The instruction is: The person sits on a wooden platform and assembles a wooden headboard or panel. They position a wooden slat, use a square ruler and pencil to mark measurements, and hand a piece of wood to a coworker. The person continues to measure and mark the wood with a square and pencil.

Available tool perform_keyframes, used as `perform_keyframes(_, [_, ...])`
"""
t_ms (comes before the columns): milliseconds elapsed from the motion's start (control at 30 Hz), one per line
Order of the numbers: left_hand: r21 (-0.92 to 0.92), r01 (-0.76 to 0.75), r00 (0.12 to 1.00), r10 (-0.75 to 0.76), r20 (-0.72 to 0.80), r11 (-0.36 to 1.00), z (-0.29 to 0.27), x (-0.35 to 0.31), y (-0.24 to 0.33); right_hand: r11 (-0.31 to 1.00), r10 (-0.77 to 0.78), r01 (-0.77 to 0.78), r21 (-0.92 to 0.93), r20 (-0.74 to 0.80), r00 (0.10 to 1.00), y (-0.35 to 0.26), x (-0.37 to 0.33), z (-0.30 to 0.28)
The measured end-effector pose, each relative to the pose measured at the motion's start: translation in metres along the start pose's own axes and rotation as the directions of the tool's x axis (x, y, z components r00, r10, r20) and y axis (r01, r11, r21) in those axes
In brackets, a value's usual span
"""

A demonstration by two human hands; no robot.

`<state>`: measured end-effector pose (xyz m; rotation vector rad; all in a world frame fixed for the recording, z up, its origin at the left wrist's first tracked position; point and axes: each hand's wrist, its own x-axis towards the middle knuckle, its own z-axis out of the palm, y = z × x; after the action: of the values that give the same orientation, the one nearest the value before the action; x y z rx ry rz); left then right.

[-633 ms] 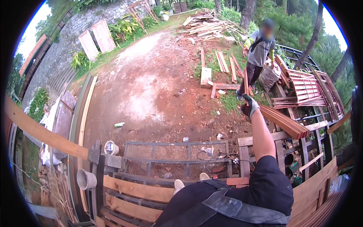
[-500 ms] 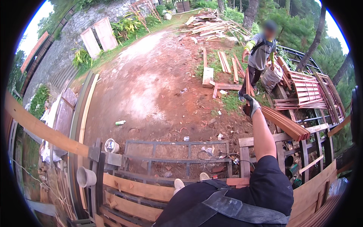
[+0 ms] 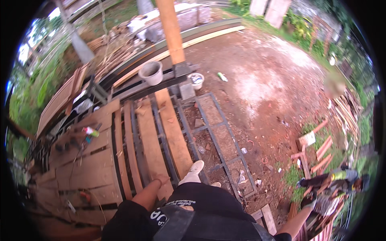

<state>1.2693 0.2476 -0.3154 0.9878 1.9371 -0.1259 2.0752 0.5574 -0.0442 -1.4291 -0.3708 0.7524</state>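
My right arm reaches out at the lower right. Its gloved right hand (image 3: pixel 309 200) is closed around the end of a reddish wooden strip (image 3: pixel 323 188), which runs toward a co-worker (image 3: pixel 341 178) facing me. The small size and blur hide the exact grip. My left hand (image 3: pixel 162 179) is bare and hangs low over the brown planks (image 3: pixel 149 140) beside my shoe. Its fingers are blurred, and I make out nothing in them.
Spaced planks lie over a dark metal frame (image 3: pixel 226 140) with gaps. A grey bucket (image 3: pixel 151 73) and a white pail (image 3: pixel 196 80) stand by an upright wooden post (image 3: pixel 170 32). Timber offcuts (image 3: pixel 323 148) lie on the ground at right. Tools and cords rest on boards (image 3: pixel 94 168) at left.
My view has swung left and tilted, so the co-worker and my right hand now appear at the lower right. My left hand and the boarded platform have come into view.
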Motion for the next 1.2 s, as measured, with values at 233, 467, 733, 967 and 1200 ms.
perform_keyframes(233, [-0.262, 0.234, 0.962, -0.262, -0.078, 0.936, 0.009, -0.065, 0.04, 0.918, 0.238, -0.091, -0.387, 0.352, 0.905, 0.149, -0.148, 0.102])
perform_keyframes(467, [-0.483, 0.348, 0.921, -0.389, 0.016, 0.803, 0.02, -0.092, 0.039, 0.62, 0.718, -0.092, -0.779, 0.516, 0.467, 0.243, -0.239, 0.169])
perform_keyframes(733, [-0.607, 0.266, 0.932, -0.36, -0.034, 0.748, 0.025, -0.05, 0.0, 0.485, 0.826, 0.249, -0.838, 0.533, 0.186, 0.287, -0.286, 0.251])
perform_keyframes(967, [-0.799, 0.246, 0.839, -0.534, -0.109, 0.549, 0.004, -0.078, -0.054, 0.452, 0.883, 0.279, -0.847, 0.47, -0.002, 0.315, -0.356, 0.389])
perform_keyframes(1200, [-0.975, 0.027, 0.682, -0.709, 0.178, -0.219, 0.049, -0.13, -0.107, 0.341, 0.852, 0.426, -0.838, 0.467, 0.237, 0.328, -0.367, 0.507])
